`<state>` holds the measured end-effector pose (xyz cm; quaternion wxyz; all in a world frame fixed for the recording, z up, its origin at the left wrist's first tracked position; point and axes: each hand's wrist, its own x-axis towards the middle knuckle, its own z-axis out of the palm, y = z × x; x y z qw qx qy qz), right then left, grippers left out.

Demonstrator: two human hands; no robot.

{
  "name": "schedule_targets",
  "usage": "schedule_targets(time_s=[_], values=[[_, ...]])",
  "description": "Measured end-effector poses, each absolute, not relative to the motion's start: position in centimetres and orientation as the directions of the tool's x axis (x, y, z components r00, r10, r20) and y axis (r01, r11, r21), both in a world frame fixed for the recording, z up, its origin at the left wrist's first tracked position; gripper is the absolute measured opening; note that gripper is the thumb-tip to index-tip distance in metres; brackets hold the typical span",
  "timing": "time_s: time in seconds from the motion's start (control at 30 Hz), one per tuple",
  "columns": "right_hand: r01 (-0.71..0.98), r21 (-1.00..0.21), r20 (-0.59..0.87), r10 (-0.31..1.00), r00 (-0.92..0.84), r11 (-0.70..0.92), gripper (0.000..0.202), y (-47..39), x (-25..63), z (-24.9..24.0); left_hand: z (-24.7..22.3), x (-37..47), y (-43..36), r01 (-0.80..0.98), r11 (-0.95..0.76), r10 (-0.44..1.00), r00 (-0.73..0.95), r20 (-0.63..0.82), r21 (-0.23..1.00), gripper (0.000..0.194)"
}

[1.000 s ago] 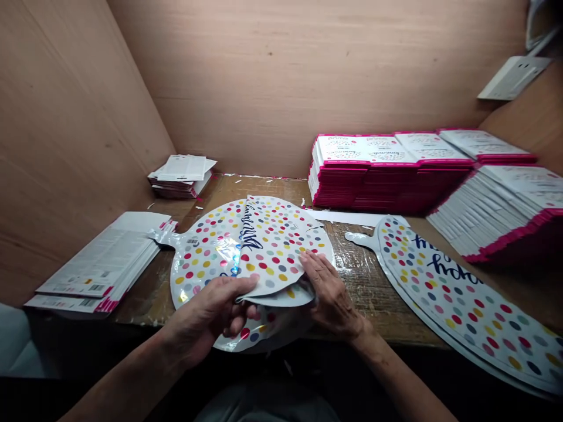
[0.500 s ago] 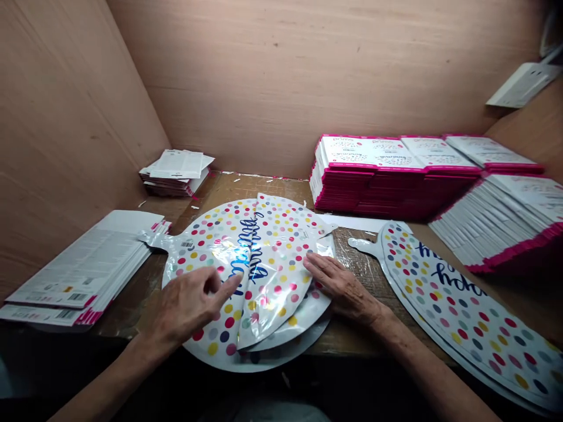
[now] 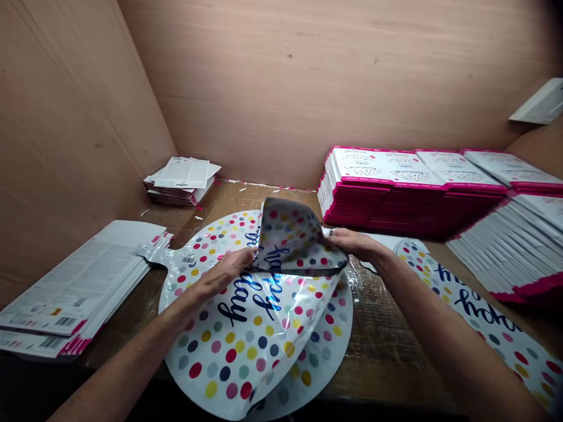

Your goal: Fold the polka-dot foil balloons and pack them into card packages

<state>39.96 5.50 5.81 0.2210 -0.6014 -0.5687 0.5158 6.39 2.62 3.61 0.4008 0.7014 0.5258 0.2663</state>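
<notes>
A flat foil balloon (image 3: 237,346) with coloured dots and blue "happy birthday" lettering lies in front of me, partly folded. Its upper right part is lifted into a raised flap (image 3: 290,225). At the flap's right end my right hand (image 3: 352,241) is closed, pinching the foil near its edge. My left hand (image 3: 237,265) is closed at the fold line in the middle of the balloon, its fingertips partly hidden against the foil. Another dotted balloon layer (image 3: 308,375) shows beneath at the lower right. The balloon's tail (image 3: 152,253) points left.
Printed cards (image 3: 83,281) are stacked on the left, with a smaller card pile (image 3: 180,179) behind. Pink-edged card stacks (image 3: 396,187) line the back right. More dotted balloons (image 3: 479,316) lie at the right. Wooden walls (image 3: 285,88) enclose the brown tabletop (image 3: 373,351).
My right hand has moved up from the folded part and now lifts the foil into a flap. My left hand has moved up and right to the fold. The folded layer has partly opened.
</notes>
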Motion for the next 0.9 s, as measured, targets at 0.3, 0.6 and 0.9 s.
schedule_targets(time_s=[0.3, 0.6, 0.9], values=[[0.444, -0.894, -0.098, 0.993, -0.062, -0.060, 0.049, 1.8, 40.9, 2.1, 2.2, 9.7, 5.8, 0.784, 0.110, 0.991, -0.043, -0.123, 0.611, 0.018], [0.901, -0.391, 0.137, 0.956, 0.258, -0.187, 0.034, 3.5, 38.9, -0.2, 2.0, 11.9, 4.4, 0.908, -0.318, 0.906, 0.206, 0.370, 0.274, 0.051], [0.874, 0.148, 0.166, 0.859, -0.484, 0.464, 0.044, 1.6, 35.1, 2.5, -1.8, 11.5, 5.1, 0.899, -0.432, 0.892, 0.413, 0.185, 0.071, 0.069]])
